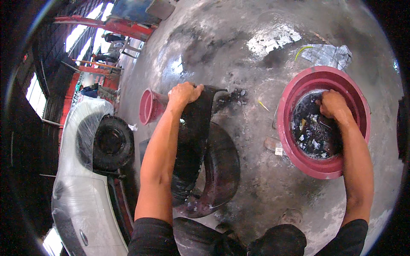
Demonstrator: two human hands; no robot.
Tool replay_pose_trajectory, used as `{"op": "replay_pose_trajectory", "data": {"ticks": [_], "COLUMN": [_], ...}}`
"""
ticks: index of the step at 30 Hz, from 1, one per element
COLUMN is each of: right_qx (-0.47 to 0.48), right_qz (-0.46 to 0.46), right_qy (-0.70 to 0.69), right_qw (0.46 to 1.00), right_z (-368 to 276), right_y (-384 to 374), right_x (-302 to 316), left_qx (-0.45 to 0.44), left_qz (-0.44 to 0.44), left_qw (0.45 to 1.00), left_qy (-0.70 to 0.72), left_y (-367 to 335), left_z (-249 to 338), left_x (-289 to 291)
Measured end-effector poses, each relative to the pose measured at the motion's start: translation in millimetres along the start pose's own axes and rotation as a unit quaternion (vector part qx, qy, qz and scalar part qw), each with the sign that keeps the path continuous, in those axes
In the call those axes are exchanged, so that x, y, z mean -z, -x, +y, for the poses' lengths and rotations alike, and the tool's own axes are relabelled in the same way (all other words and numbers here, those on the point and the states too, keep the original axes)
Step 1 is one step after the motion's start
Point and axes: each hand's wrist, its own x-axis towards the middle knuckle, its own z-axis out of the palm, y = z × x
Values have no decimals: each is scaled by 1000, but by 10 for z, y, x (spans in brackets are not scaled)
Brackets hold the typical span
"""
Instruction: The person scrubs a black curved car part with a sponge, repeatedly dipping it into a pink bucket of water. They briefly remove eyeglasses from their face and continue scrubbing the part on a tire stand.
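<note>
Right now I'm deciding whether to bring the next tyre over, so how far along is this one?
Done: the tyre stands upright on the wet floor. In hand: the left hand grips its top edge while the right hand reaches into the red basin of dark, littered water. Left: nothing shows any repair or patch yet.

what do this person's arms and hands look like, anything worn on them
Both arms are bare from the upper arm down, with short black sleeves ending above the elbows. The left hand and right hand wear no gloves. No watch, bracelet or ring shows on either wrist or hand.
</note>
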Motion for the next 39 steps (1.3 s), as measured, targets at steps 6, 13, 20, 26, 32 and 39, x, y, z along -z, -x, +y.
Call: {"op": "replay_pose_trajectory", "data": {"ticks": [6, 13, 20, 26, 32, 39], "right_qx": [-7, 19, 31, 45, 66, 179], "right_qz": [-16, 39, 15, 37, 113, 335], "right_qy": [-19, 41, 8, 39, 24, -113], "right_qw": [1000, 998, 999, 998, 991, 918], "right_z": [-103, 88, 234, 401, -99, -610], "right_y": [70, 41, -338, -284, 104, 1092], "right_x": [150, -51, -484, -419, -84, 167], "left_qx": [29, -313, -360, -308, -165, -87], "left_qz": [53, 272, 200, 185, 229, 250], "left_qw": [998, 868, 859, 925, 957, 954], "left_qy": [13, -273, -306, -127, 75, 140], "left_y": [-8, 885, 2156, 2924, 3413, 3558], "left_z": [-85, 83, -612, -1136, -1864, -2143], "left_x": [-89, -627, -1208, -1287, -1469, -1819]}}
